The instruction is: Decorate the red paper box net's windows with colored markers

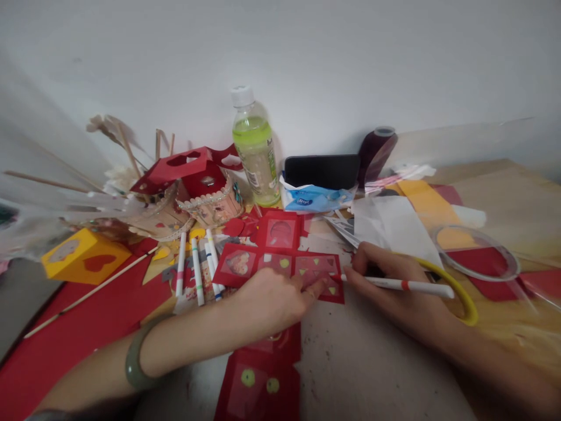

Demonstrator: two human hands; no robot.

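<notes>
Here, right of centre, the right hand (pixel 394 266) clamped its fingers on a white marker (pixel 423 287), long axis running sideways, tip leftward toward the red card (pixel 291 257); mid-frame, the left hand (pixel 278 295) lay nearer, touching the card; blur left its finger spacing unclear.

You're at a craft table (pixel 521 342); can't tell if home or studio. Why: decorated red paper cutout (pixel 280 234) ctr, loose markers (pixel 197 272) just L of it, yellow paper box (pixel 83 257) far L, yellow ring-shaped roll (pixel 470 311) on R. Everyday stuff too: drink bottle (pixel 255 155) & phone (pixel 322 171) w/ tissue pack (pixel 313 200) at far side, by plain wall (pixel 307 58).
</notes>
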